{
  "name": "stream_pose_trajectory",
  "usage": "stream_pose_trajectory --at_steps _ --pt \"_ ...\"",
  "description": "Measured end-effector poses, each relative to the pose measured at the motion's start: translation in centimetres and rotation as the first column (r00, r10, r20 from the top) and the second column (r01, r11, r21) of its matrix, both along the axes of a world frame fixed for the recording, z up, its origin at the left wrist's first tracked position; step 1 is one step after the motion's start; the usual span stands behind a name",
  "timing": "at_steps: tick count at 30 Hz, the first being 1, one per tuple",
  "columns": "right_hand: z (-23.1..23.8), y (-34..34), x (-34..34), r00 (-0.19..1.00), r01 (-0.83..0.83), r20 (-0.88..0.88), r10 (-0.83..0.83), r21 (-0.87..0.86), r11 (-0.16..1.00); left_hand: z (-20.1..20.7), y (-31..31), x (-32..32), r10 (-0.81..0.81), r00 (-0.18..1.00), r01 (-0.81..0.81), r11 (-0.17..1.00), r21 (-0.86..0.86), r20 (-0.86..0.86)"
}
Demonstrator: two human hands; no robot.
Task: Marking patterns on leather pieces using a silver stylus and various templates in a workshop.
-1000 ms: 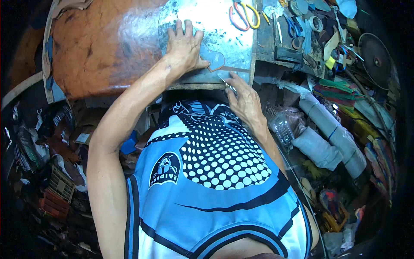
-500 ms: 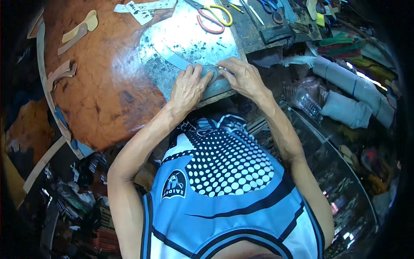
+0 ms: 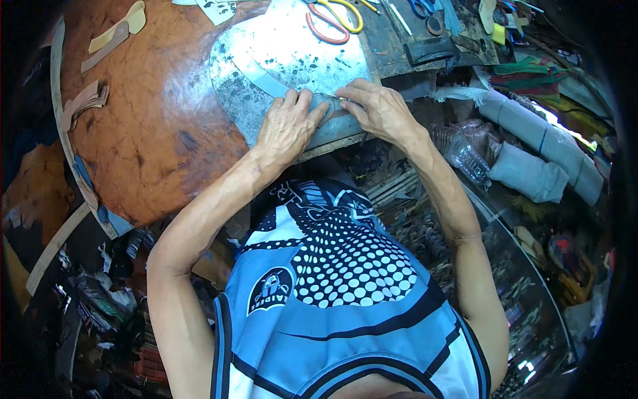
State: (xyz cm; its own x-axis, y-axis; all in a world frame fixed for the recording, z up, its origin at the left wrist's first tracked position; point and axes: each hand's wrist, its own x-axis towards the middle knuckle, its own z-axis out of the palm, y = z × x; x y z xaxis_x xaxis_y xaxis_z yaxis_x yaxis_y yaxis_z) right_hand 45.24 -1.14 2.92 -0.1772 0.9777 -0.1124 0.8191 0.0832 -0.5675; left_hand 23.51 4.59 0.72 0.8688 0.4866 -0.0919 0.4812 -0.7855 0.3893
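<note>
A grey metal-looking sheet (image 3: 279,60) with dark specks lies on the table's right part. Across it runs a pale, curved grey strip (image 3: 260,74), its near end passing under my left hand (image 3: 286,126). The bent fingers of that hand press the strip down near the sheet's front edge, the thumb stretched toward my right hand. My right hand (image 3: 382,114) pinches a thin tool (image 3: 340,98) with a brass-coloured part. Its point meets the work just right of my left fingertips. Both hands partly hide the piece between them, which has a rounded edge.
Scissors (image 3: 330,20) with red and yellow handles lie beyond the hands. Brown table leather (image 3: 166,133) holds cut strips (image 3: 84,106) at left. A black block (image 3: 428,50) and a white pen (image 3: 401,20) lie at the far right, above wrapped rolls (image 3: 525,120).
The view has shifted slightly, moving the scene a little up and left. My left fingers and thumb have changed position slightly on the strip; my right hand still pinches the thin tool.
</note>
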Motion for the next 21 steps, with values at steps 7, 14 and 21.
stream_pose_trajectory --at_steps 7,14,21 --pt "-0.2 -0.8 0.2 1.000 0.014 0.016 -0.014 -0.007 1.000 0.3 0.0 0.0 -0.008 0.999 0.009 1.000 0.012 -0.053" --pt "-0.8 -2.4 -0.8 0.991 0.128 -0.035 -0.128 0.025 0.991 0.2 0.3 0.3 -0.026 0.996 0.028 0.999 0.032 -0.085" --pt "-0.9 -3.2 -2.2 0.976 0.218 0.015 -0.218 0.024 0.976 0.2 0.6 0.3 -0.068 0.990 0.075 0.996 0.051 -0.125"
